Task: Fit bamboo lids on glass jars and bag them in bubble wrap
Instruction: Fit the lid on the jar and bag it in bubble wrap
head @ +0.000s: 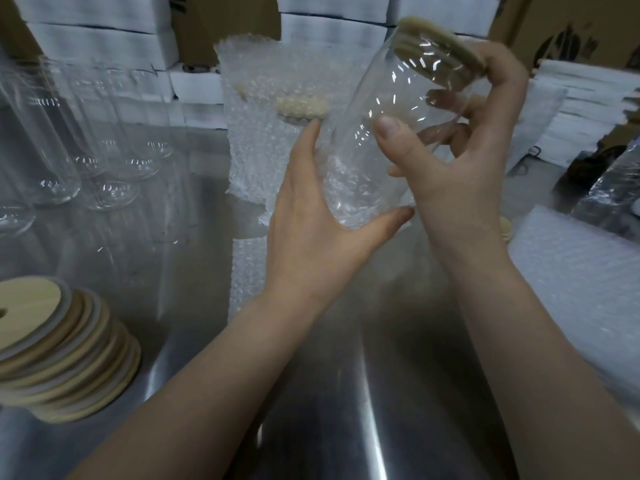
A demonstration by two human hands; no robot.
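Lidded glass jar [391, 109] is up off the worktop [346, 375], tilted, bamboo lid [440, 39] pointing up and away, base low towards the person.

Right hand [460, 143] grip: thumb on the near glass, fingers curled round the far side just below the lid.

Left hand [311, 216] grip: thumb under, fingers up the left side, holding the bubble-wrap bag [349, 188] round the jar base. The base looks partly inside the bag; can't tell how deep.

Handling, my read:
- Glass is rigid, smooth, breakable, so likely slippery in bare hands.
- Hold the upper body, not the lid alone. Can't see how firmly the lid is seated.
- The bag is limp and light, so its mouth needs holding open.

Nearby: bagged jars [273, 126] behind, empty jars [86, 133] left, spare lid stack [62, 348] near left, flat bags [571, 271] right.
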